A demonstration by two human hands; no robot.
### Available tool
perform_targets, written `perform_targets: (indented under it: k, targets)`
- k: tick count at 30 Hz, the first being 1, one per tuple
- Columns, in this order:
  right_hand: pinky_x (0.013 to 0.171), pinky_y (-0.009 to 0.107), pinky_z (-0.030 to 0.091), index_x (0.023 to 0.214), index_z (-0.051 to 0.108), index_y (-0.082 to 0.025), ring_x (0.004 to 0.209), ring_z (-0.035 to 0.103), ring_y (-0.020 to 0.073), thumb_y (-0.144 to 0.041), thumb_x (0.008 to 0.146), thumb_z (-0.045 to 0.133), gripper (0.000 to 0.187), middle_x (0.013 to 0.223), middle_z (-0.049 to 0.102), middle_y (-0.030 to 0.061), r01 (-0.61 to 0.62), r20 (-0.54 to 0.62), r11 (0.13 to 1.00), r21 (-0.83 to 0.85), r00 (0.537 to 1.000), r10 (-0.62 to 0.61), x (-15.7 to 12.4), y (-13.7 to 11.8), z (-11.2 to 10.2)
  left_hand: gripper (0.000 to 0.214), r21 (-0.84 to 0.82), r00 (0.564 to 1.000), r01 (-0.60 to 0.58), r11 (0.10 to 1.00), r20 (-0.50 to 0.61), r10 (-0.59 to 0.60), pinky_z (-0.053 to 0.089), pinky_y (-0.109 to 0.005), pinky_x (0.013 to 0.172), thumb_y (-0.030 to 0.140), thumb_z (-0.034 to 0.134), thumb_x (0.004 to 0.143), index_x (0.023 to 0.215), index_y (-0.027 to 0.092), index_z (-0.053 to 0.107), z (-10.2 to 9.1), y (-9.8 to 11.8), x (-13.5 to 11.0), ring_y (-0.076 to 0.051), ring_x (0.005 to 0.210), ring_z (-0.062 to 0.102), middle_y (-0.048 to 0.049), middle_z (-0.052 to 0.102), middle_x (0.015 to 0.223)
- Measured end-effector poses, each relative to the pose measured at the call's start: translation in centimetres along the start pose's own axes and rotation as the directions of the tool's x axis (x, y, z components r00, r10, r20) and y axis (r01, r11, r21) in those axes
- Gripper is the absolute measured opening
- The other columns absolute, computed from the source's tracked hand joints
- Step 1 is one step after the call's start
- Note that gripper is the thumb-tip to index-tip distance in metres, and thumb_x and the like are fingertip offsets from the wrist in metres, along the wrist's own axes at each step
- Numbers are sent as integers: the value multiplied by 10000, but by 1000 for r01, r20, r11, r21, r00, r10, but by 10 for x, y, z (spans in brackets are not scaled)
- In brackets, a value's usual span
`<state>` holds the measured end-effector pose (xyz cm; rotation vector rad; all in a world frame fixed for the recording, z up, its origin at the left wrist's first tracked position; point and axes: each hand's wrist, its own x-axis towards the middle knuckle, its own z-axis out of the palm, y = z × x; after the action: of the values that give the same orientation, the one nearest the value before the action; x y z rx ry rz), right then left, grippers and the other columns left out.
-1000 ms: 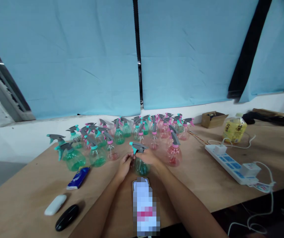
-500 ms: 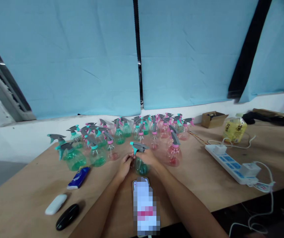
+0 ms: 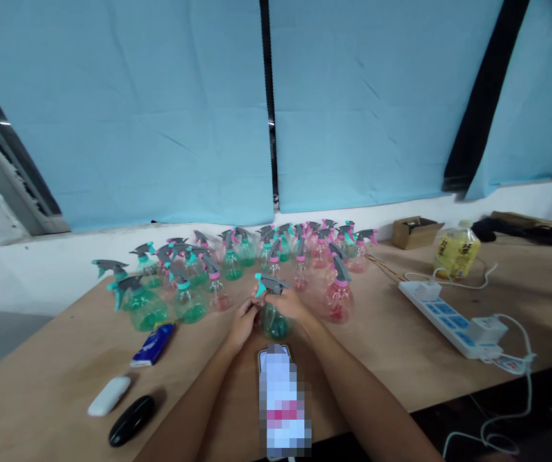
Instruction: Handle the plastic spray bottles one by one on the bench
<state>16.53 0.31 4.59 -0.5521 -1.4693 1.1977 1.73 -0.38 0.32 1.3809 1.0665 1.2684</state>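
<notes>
At the middle of a brown wood-toned tabletop, a person's right hand closes around the neck of a squat, translucent green plastic spray bottle, held upright with its grey spray head on top and a teal trigger toward the left. Close against the bottle's left side is the left hand, fingers curled; whether they pinch any part of it cannot be told. On the near side of the bottle, between the forearms, lies a smartphone, its bright screen masked by coarse blocks. To the right of the grip stands a round, red-tinted plastic spray bottle with a pink collar; to the left, two round green plastic spray bottles and a clear plastic spray bottle with a pink collar. Behind them, more green, pink and clear bottles crowd toward the wall. Nearer, at left, lie a blue squeeze tube, a smooth white oval case and a glossy black oval case. At right, a long white power strip carries two white plugs, with a yellow-labelled plastic jug and a small brown cardboard box beyond, below pale-blue fabric curtains
</notes>
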Motion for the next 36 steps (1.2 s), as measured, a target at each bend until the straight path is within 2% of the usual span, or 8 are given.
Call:
perform_targets:
  k: [3,8,13,17,22,27,32,36]
  targets:
    - [694,282,493,766,670,-220,685,596,146,-211,671,584,129,706,649,-12,-7,6,1000,-17,1000,7,0,-1,0,335,4,1000,-6,1000,4,6,321,-203,472,498,666,712,768,171,615,0,0,0,-84,463,449,71,476,561]
    - [707,279,491,685,651,-204,672,588,143,-196,654,577,81,676,642,-14,-7,-63,995,-104,998,0,-1,1,0,335,-4,1000,-17,1000,18,17,321,-206,465,495,684,704,754,172,614,-1,1,0,-86,459,452,68,485,556]
    - [713,286,495,801,691,-214,709,606,155,-259,675,599,162,726,661,-1,-22,4,999,-40,1000,22,0,3,-1,353,13,1000,-20,1000,14,20,328,-212,479,508,674,717,798,166,636,-1,0,0,-87,471,451,58,519,580]
    - [689,284,489,792,687,-203,663,597,143,-255,673,611,150,726,659,-1,-3,40,1000,-6,999,4,1,2,-1,373,11,1000,-7,1000,21,7,320,-214,480,514,674,716,836,163,646,-2,-3,1,-89,477,445,59,513,576]
    - [699,279,485,690,659,-199,639,581,135,-203,666,595,68,660,630,-14,3,-16,997,-75,1000,-5,-2,-2,2,346,-1,999,-25,1000,22,25,316,-207,471,501,677,710,757,165,609,-2,-3,1,-86,469,435,66,479,550]
    - [715,284,487,694,649,-199,657,587,143,-188,684,577,73,665,635,-15,31,-67,991,-127,997,-39,-2,3,2,337,16,1000,-31,999,-3,31,317,-200,445,499,663,715,789,174,618,-2,0,-1,-84,441,425,69,481,527]
    - [829,319,481,856,667,-204,806,603,172,-256,784,564,136,810,667,16,91,-181,931,-353,970,-163,-7,6,3,279,-7,999,-22,1000,-50,22,185,-185,370,462,614,753,837,197,611,-2,5,-6,-66,338,266,114,326,419]
    - [958,372,432,1135,605,-218,997,584,206,-319,851,544,308,1082,639,67,136,-192,815,-564,938,-289,-16,13,6,242,9,982,-143,990,-123,143,212,-189,371,448,592,788,786,206,580,-4,11,-14,-70,344,292,105,336,418]
